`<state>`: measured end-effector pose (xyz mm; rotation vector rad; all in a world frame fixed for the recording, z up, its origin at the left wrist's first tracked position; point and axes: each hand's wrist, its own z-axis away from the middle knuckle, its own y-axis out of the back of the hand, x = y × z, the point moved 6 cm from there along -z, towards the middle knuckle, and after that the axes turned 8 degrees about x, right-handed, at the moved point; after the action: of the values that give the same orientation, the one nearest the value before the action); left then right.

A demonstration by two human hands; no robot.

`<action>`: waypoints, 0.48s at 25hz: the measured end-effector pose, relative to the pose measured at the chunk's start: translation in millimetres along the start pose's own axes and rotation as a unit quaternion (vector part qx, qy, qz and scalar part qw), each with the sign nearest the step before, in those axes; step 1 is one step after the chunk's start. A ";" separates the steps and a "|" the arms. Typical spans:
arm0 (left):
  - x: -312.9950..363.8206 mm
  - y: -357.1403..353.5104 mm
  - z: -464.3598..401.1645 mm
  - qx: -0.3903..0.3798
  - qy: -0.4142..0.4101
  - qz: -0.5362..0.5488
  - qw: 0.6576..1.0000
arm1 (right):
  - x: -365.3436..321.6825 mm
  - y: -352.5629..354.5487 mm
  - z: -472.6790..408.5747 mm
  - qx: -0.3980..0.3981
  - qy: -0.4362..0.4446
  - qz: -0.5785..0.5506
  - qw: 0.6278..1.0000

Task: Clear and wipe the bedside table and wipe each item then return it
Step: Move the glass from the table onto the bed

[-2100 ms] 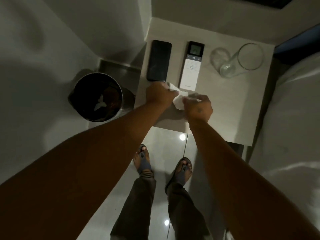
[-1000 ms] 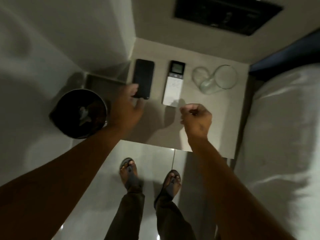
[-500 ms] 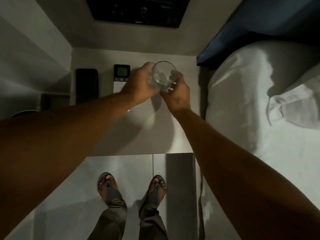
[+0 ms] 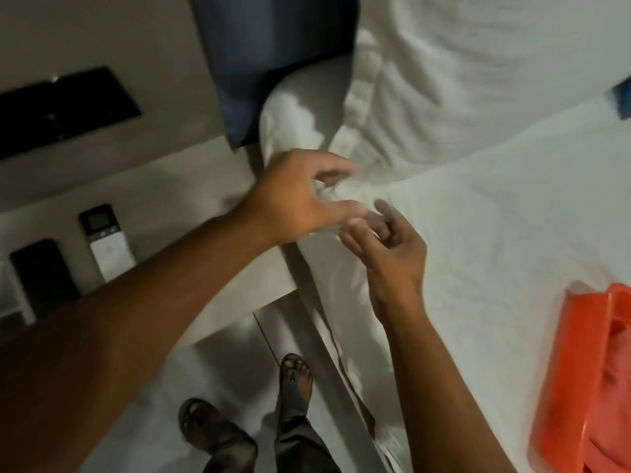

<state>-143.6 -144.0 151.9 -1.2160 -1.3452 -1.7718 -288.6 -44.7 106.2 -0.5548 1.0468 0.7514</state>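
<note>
Over the bed [image 4: 495, 233] edge: both hands [image 4: 345, 213] together around a blurred glass [image 4: 327, 196]. On the tabletop [image 4: 191, 199]: phone [image 4: 42, 274], remote [image 4: 107, 247], likely still uncleared.

- One head-worn view, looking steeply down and forward, close over the forearms.
- Tilted frame: bedside table [image 4: 235, 213] at left, bed [image 4: 495, 233] at right, floor [image 4: 218, 377] and sandalled feet [image 4: 295, 377] below.
- No second view.

Matt bedside table [image 4: 205, 206], wrinkled white cloth bedsheet [image 4: 495, 233], glossy orange plastic tray [image 4: 560, 387], glossy floor [image 4: 218, 363].
</note>
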 end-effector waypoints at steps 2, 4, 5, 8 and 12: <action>37.7 -57.8 -21.2 -0.068 -0.022 -0.050 0.996 | -12.0 51.7 -13.0 0.056 -0.042 -0.054 0.996; 64.0 -108.8 -39.7 -0.096 -0.046 -0.105 0.989 | -17.5 86.1 -31.0 0.091 -0.068 -0.072 0.991; 72.0 -128.9 -48.5 -0.102 -0.055 -0.135 0.984 | -18.2 95.8 -41.8 0.106 -0.076 -0.071 0.989; 83.9 -169.4 -74.4 -0.118 -0.056 -0.216 0.968 | -22.2 109.5 -68.3 0.156 -0.074 -0.047 0.984; 79.2 -184.2 -88.0 -0.112 -0.047 -0.240 0.963 | -24.9 115.8 -82.6 0.186 -0.050 -0.020 0.981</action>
<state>-361.4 -165.4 144.2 -1.1685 -1.6336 -2.2783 -431.9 -38.4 88.8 -0.2143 1.0467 0.5240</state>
